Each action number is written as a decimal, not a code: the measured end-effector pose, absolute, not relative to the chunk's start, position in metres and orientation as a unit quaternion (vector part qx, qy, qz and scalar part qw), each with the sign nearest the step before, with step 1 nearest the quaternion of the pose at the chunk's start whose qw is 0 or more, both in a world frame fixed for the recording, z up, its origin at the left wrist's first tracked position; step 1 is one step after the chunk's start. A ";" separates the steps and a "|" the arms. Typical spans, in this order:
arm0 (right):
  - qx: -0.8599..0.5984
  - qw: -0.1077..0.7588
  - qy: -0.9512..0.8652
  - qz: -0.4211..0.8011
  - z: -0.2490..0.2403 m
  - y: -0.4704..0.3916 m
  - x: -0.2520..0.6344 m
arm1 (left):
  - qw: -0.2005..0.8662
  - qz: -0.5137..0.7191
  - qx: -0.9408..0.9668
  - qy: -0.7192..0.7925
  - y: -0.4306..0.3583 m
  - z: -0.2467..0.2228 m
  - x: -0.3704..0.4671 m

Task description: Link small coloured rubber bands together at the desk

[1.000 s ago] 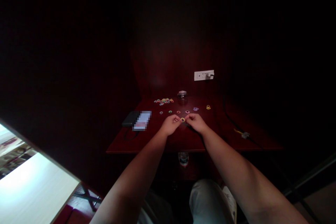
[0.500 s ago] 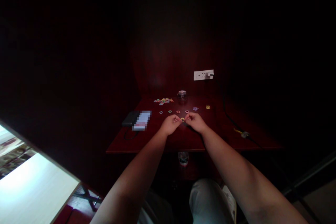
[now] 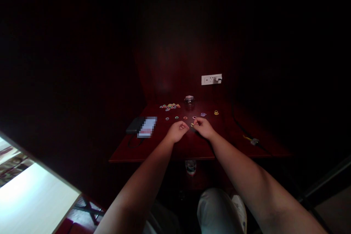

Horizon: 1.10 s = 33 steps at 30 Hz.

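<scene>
A small yellow hair tie point(image 3: 192, 125) is pinched between the thumb and fingers of my right hand point(image 3: 203, 128), above the table. My left hand point(image 3: 178, 131) is just to the left, its fingertips closed together and slightly apart from the tie; I see nothing in them. Beyond my hands lies a row of single hair ties: a pale bluish one point(image 3: 167, 119), a green one point(image 3: 177, 117), a red-orange one point(image 3: 185, 118) and a pink one point(image 3: 194, 117), which my right fingers partly cover. Further right are purple hair ties point(image 3: 203, 114) and yellow hair ties point(image 3: 216, 112).
A pile of mixed hair ties point(image 3: 170, 106) lies at the back left, beside a clear lidded jar point(image 3: 189, 101). A black case point(image 3: 135, 125) and a phone point(image 3: 147, 127) are at the left. A cable with a yellow-ended piece point(image 3: 254, 141) lies right. The dark red table point(image 3: 164, 151) ends before my knees.
My left fingertips have come away from the yellow hair tie, which both hands were holding. It now stays in my right hand, turned more edge-on. The view has shifted slightly.
</scene>
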State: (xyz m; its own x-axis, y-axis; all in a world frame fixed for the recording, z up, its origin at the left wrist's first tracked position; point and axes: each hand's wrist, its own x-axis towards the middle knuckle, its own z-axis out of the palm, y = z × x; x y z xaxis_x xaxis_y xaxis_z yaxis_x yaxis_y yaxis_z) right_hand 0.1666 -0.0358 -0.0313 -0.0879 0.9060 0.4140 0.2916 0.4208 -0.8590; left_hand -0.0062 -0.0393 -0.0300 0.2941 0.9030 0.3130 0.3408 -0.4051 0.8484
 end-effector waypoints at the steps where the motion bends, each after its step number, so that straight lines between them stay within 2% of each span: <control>1: -0.453 0.511 -0.671 0.286 -0.031 -0.033 0.171 | 0.341 0.413 0.729 0.427 -0.039 -0.031 -0.007; 7: -0.554 0.577 -0.582 0.150 -0.026 -0.008 0.228 | 0.347 0.400 0.737 0.420 -0.038 -0.031 -0.009; 11: -0.614 0.601 -0.499 0.118 -0.026 0.006 0.260 | 0.342 0.372 0.749 0.429 -0.041 -0.028 -0.008; 16: -0.656 0.588 -0.457 0.124 -0.026 0.021 0.277 | 0.349 0.354 0.751 0.434 -0.045 -0.029 -0.005; 24: -0.665 0.539 -0.498 0.138 -0.032 0.044 0.285 | 0.285 0.305 0.790 0.450 -0.047 -0.033 -0.004; 33: -0.619 0.572 -0.500 0.199 -0.030 0.056 0.285 | 0.229 0.260 0.870 0.350 -0.028 -0.017 0.013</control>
